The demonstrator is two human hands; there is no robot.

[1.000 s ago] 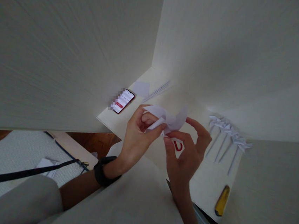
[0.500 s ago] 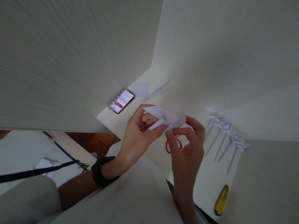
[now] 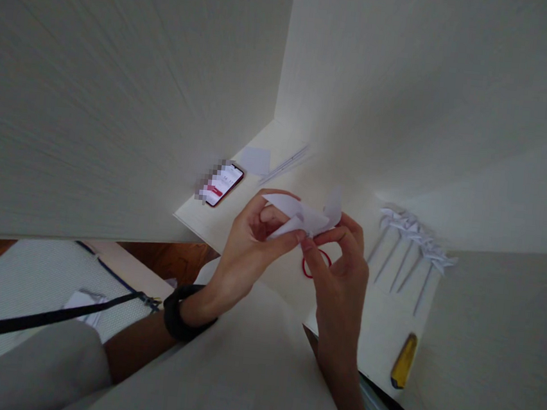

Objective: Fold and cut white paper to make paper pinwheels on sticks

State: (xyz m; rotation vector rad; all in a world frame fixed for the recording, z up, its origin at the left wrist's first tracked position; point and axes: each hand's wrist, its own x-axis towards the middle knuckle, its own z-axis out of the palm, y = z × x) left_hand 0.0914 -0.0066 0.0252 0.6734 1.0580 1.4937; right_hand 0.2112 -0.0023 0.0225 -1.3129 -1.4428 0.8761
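Note:
Above the white tabletop, both hands meet at a white paper pinwheel [image 3: 311,219] with its corners curled inward. My left hand [image 3: 248,249] is closed on the paper's left side, its thumb pressing near the centre. From the right, my right hand [image 3: 342,277] pinches the paper at the centre with thumb and index finger, while other fingers lie behind a curled corner. Whatever is between the fingertips there is too small to make out. A red ring [image 3: 304,267] lies on the table below, partly covered by my right hand.
A lit phone [image 3: 226,183], a square paper sheet [image 3: 256,159] and thin white sticks [image 3: 284,165] lie behind my left hand. At right are several paper pinwheels on sticks [image 3: 409,228] and a yellow-handled cutter [image 3: 404,361]. Tall panels [image 3: 385,100] border the table.
My right thumb and index finger have moved slightly inward onto the pinwheel's centre, and its right corner has been drawn in. The left hand keeps its hold; the view has shifted slightly.

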